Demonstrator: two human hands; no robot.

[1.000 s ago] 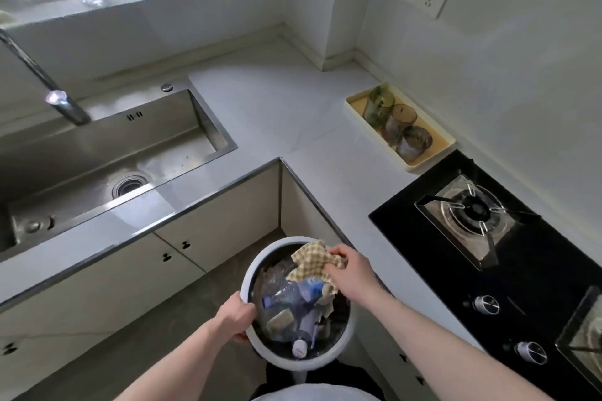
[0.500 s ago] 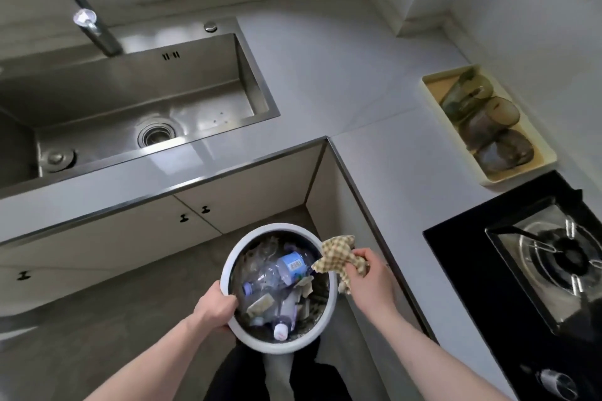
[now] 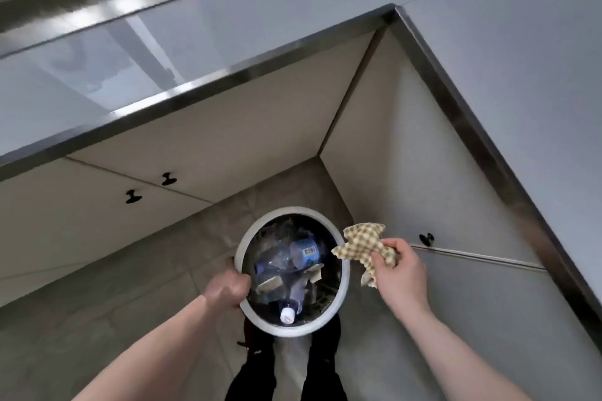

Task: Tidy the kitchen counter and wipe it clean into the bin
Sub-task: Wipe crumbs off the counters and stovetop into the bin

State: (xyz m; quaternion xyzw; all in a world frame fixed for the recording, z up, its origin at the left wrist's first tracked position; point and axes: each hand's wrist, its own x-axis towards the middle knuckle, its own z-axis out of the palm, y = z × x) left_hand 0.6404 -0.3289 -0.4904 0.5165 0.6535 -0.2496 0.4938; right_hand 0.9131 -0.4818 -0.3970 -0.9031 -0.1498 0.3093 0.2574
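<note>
While our left hand (image 3: 228, 290) grips the bin (image 3: 344, 273) rim, crushed bottles (image 3: 294, 255) fill it; our right hand (image 3: 399, 270) pinches the checked cloth (image 3: 361, 242) beneath the grey surface (image 3: 505, 42).

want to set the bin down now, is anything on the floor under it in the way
Nothing visible blocks it. The left hand grips the rim of the round white bin, which hides the grey tiled floor directly beneath; only the person's dark-trousered legs show there.

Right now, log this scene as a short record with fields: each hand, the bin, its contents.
left hand: grips the bin's rim on its left side
right hand: pinches a checked cloth just right of the bin's rim
bin: round, white rim, dark inside, held low over the floor
contents: plastic bottles, scraps
counter: grey, metal-edged corner
</note>
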